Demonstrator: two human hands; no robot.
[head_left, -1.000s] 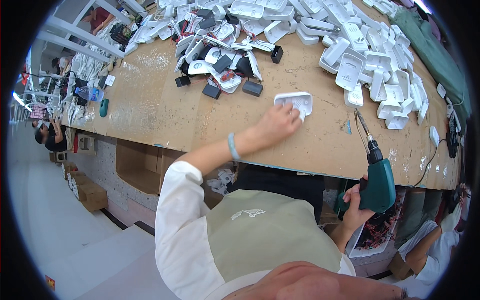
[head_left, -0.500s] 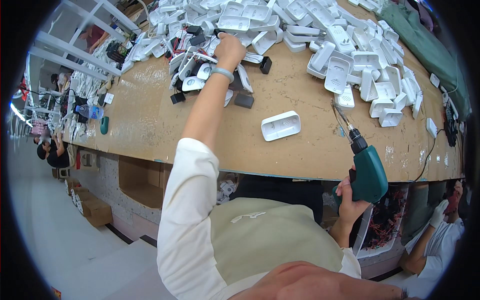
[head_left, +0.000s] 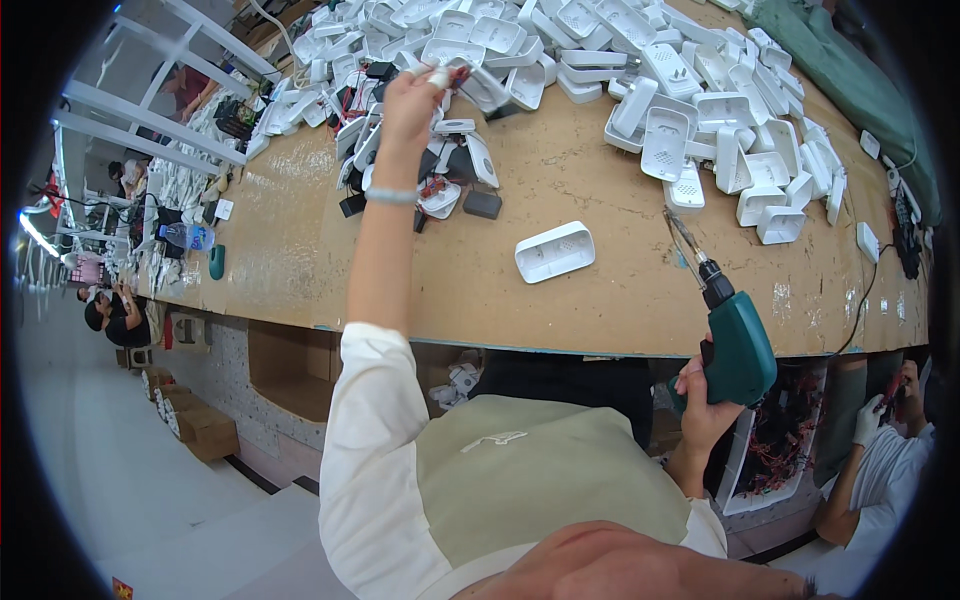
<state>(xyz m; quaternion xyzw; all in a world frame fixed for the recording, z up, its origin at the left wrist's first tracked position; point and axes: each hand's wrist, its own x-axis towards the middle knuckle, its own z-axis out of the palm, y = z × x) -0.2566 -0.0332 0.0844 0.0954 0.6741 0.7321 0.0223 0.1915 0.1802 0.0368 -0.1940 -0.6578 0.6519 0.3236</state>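
My left hand (head_left: pixel 408 108) is closed over the far pile of parts. From its fingertips hangs a white plastic part (head_left: pixel 484 90), smeared by motion, with something red and dark by it. My right hand (head_left: pixel 706 405) is wrapped round the handle of a green pistol-shaped soldering gun (head_left: pixel 742 350). The gun's thin metal tip points away over the cardboard-covered table. Between the two hands a single white plastic housing (head_left: pixel 555 252) lies with its hollow side up. A small black box (head_left: pixel 482 204) rests beside the pile of white covers (head_left: pixel 440 200) and wires.
White housings (head_left: pixel 560 30) are heaped along the far side, with another heap (head_left: pixel 740 150) at the right. Green cloth (head_left: pixel 840 70) covers the far right edge. A crate of red and black wires (head_left: pixel 775 440) stands below the table. A person's gloved hand (head_left: pixel 868 420) shows at the right.
My left hand has drawn left from the pile, with a white part lifted in its fingers. My right hand and the soldering gun have hardly moved.
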